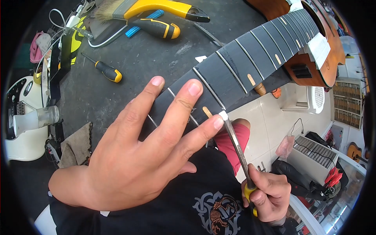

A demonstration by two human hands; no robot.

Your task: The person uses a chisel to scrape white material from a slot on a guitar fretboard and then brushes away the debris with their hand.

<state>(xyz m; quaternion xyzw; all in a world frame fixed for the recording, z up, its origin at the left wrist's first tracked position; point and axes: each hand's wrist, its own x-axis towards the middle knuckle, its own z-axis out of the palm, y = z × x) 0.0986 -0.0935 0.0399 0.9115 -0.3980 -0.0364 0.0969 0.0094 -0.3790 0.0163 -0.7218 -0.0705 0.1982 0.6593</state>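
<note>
As the left grip [141,141] lies splayed and unclenched on the neck [241,65], look, the right grip [270,196] grasps the tool [238,149] by its yellow handle [249,190], tip right at one fret [210,89] end, that neck slanting along the desk [137,70]

- Bright, diffuse light is covering the matte dark-grey worktop [135,62].
- Thin silver metal frets [209,88] are glinting.
- White glare is blanching the tip of the slim steel, yellow-handled tool [237,150].
- Glossy pale floor tiles [270,125] are reflecting light.
- Fisheye distortion is curving outer edges; black vignetting is masking corners.
- Far-right background is appearing soft.
</note>
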